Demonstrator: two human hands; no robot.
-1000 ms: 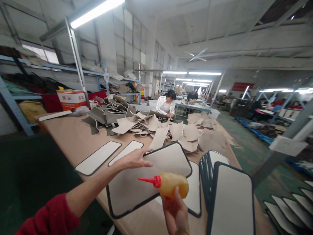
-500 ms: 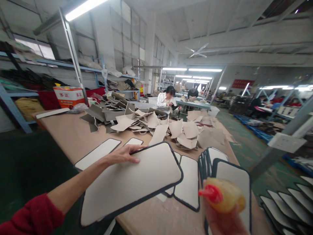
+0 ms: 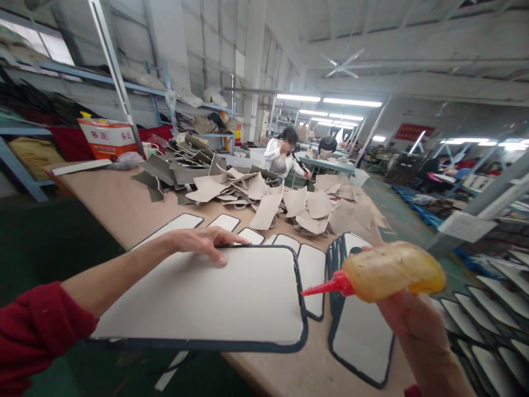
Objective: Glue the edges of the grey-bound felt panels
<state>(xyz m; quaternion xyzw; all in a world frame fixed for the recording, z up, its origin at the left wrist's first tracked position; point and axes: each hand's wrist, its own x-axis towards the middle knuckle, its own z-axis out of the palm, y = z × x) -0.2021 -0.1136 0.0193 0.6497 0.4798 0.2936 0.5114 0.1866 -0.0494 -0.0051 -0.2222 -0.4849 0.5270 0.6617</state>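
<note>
My left hand (image 3: 197,242) grips the far edge of a large pale panel (image 3: 231,300) with a dark rim, thumb on its face. The panel is held over the table's near side. In my right hand (image 3: 415,320) is a squeeze bottle (image 3: 390,270) of yellowish liquid, tipped sideways. Its red nozzle (image 3: 330,285) points left, with the tip at or just beside the panel's right rim; contact cannot be made out. Under the bottle lies another dark-rimmed panel (image 3: 363,336), beside a smaller panel (image 3: 312,275).
Cut grey and beige pieces (image 3: 264,207) are heaped across the brown table (image 3: 285,366). More rimmed panels (image 3: 491,314) are stacked low at right. A person in white (image 3: 279,157) sits beyond the heap. A red-and-white box (image 3: 109,138) stands at the far left.
The large panel has turned so its near edge runs almost level. My right hand has raised the bottle and swung its nozzle in to the panel's right rim. The view has shifted slightly.
</note>
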